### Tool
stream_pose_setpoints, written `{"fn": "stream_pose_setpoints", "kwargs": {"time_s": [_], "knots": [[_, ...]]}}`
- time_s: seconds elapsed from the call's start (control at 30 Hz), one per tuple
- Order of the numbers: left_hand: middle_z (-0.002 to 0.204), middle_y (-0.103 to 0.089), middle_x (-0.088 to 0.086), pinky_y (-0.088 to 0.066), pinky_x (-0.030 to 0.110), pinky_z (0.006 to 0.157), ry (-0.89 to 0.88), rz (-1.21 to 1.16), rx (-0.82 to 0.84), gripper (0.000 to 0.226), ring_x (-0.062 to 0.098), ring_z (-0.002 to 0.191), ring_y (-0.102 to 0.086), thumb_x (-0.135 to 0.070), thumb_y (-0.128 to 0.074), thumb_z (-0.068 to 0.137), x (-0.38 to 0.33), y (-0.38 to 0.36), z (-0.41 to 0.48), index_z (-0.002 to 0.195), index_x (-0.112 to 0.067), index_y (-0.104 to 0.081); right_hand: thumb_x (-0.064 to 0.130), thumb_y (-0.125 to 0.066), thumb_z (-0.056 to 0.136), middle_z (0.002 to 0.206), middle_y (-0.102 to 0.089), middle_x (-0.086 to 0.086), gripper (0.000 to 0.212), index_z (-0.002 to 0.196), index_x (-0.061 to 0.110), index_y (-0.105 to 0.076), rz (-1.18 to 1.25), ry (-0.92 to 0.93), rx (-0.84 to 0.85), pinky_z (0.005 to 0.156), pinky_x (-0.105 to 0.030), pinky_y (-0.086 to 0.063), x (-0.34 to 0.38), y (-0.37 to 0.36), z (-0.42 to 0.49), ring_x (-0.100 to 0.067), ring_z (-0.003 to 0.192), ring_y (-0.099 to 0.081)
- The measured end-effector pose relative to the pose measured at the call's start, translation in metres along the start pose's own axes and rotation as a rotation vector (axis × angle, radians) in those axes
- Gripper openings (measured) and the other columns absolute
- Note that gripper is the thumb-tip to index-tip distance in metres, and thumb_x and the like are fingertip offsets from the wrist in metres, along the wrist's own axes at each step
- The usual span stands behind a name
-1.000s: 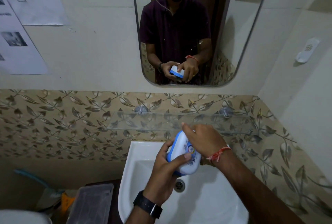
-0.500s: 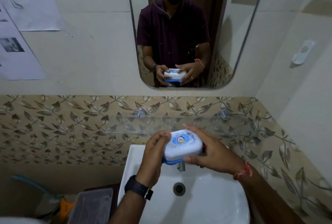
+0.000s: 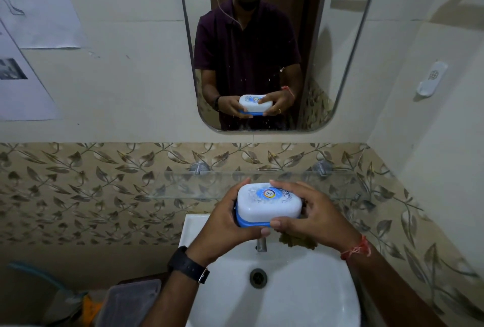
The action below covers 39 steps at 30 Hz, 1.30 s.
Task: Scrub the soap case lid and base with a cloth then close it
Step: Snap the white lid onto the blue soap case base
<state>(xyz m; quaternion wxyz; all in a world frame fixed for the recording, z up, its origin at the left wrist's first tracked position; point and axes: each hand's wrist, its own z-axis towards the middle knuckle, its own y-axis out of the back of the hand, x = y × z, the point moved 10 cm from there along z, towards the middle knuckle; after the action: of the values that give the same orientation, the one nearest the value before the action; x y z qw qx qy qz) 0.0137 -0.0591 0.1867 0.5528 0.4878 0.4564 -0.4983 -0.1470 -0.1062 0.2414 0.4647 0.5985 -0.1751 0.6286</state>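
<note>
Since half a second ago the case [image 3: 269,202] has levelled out, white lid [image 3: 268,199] up on the blue base [image 3: 242,220], its long axis running left to right between the hands above the sink [image 3: 301,300]. Each grip is closed on one end: the left hand [image 3: 225,219] cups the left end with its thumb under the front edge, the right hand [image 3: 311,215] spans the right end, fingers over the lid and thumb on the front rim, so both are equally near for pressing it shut. A brownish cloth [image 3: 297,240] shows just under the right hand, the tap [image 3: 261,244] is directly below, and the glass shelf [image 3: 340,185] lies close behind; nothing blocks the press.
</note>
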Motion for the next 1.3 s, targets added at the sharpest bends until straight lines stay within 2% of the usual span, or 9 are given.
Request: {"fn": "stream_pose_setpoints", "kwargs": {"time_s": [0.17,0.27,0.43,0.53,0.67,0.87,1.03,1.2,1.3], "knots": [[0.141,-0.064,-0.008,-0.053,0.045,0.107,0.028,0.056,0.021,0.107,0.015,0.129,-0.063,-0.024,-0.098,0.063,-0.001,0.0,0.002,0.152,-0.028,-0.039,0.037,-0.09,0.065,0.119,-0.056,0.01,0.07,0.129,0.037,-0.062,-0.03,0.045,0.015,0.095,-0.029,-0.056,0.004,-0.001,-0.001,-0.013,0.118,-0.061],[0.139,-0.066,-0.004,-0.054,0.049,0.106,0.027,0.061,0.035,0.097,0.019,0.127,-0.064,-0.022,-0.098,0.064,-0.003,0.001,0.002,0.147,-0.029,-0.047,0.039,-0.09,0.064,0.119,-0.056,0.013,0.069,0.128,0.037,-0.063,-0.031,0.061,0.011,0.094,-0.026,-0.055,0.005,-0.002,-0.001,-0.012,0.118,-0.06],[0.136,-0.068,0.0,-0.055,0.051,0.103,0.012,0.073,0.044,0.084,0.024,0.125,-0.066,-0.017,-0.098,0.065,-0.01,0.003,0.004,0.138,-0.031,-0.057,0.037,-0.091,0.064,0.12,-0.054,0.005,0.069,0.127,0.036,-0.064,-0.003,0.079,-0.002,0.096,-0.029,-0.055,0.005,-0.003,0.001,-0.015,0.119,-0.06],[0.136,-0.068,0.0,-0.056,0.05,0.103,0.02,0.078,0.065,0.085,0.024,0.125,-0.066,-0.017,-0.098,0.065,-0.009,0.004,0.005,0.139,-0.031,-0.057,0.04,-0.091,0.063,0.121,-0.054,0.008,0.07,0.128,0.037,-0.063,-0.011,0.086,-0.008,0.095,-0.03,-0.056,0.004,-0.003,0.001,-0.016,0.119,-0.061],[0.136,-0.068,0.002,-0.054,0.055,0.103,0.047,0.051,0.05,0.087,0.026,0.124,-0.066,-0.014,-0.098,0.062,-0.005,0.009,0.005,0.138,-0.027,-0.057,0.044,-0.091,0.062,0.123,-0.055,0.011,0.072,0.128,0.04,-0.062,-0.079,0.109,-0.025,0.093,-0.029,-0.057,0.006,-0.002,0.001,-0.013,0.119,-0.06],[0.132,-0.071,0.002,-0.055,0.056,0.101,0.045,0.049,0.036,0.09,0.024,0.122,-0.068,-0.009,-0.099,0.057,-0.004,0.008,0.005,0.135,-0.025,-0.058,0.045,-0.09,0.062,0.124,-0.054,0.011,0.071,0.127,0.041,-0.062,-0.096,0.096,-0.005,0.092,-0.034,-0.058,0.003,-0.006,0.001,-0.015,0.119,-0.06],[0.137,-0.066,0.003,-0.055,0.052,0.102,0.005,-0.036,0.049,0.103,0.027,0.126,-0.065,-0.002,-0.096,0.062,-0.012,0.006,0.005,0.146,-0.035,-0.046,0.042,-0.091,0.061,0.127,-0.051,0.008,0.07,0.125,0.039,-0.065,-0.048,0.09,-0.008,0.096,-0.032,-0.056,0.001,-0.006,0.002,-0.015,0.123,-0.057],[0.137,-0.065,0.01,-0.055,0.059,0.099,-0.025,-0.133,0.037,0.074,0.032,0.127,-0.064,0.003,-0.092,0.067,-0.011,0.006,0.004,0.13,-0.019,-0.061,0.047,-0.088,0.062,0.132,-0.04,0.009,0.073,0.129,0.046,-0.059,-0.107,0.065,0.016,0.095,-0.026,-0.055,-0.006,-0.008,0.003,-0.006,0.126,-0.052],[0.137,-0.065,0.006,-0.06,0.049,0.095,-0.026,-0.138,0.014,0.07,0.03,0.126,-0.064,0.0,-0.093,0.067,-0.002,0.01,0.006,0.126,-0.02,-0.063,0.043,-0.087,0.065,0.127,-0.038,0.008,0.073,0.131,0.047,-0.056,-0.153,0.044,0.01,0.094,-0.026,-0.056,-0.018,-0.009,0.0,-0.009,0.122,-0.054]]}}
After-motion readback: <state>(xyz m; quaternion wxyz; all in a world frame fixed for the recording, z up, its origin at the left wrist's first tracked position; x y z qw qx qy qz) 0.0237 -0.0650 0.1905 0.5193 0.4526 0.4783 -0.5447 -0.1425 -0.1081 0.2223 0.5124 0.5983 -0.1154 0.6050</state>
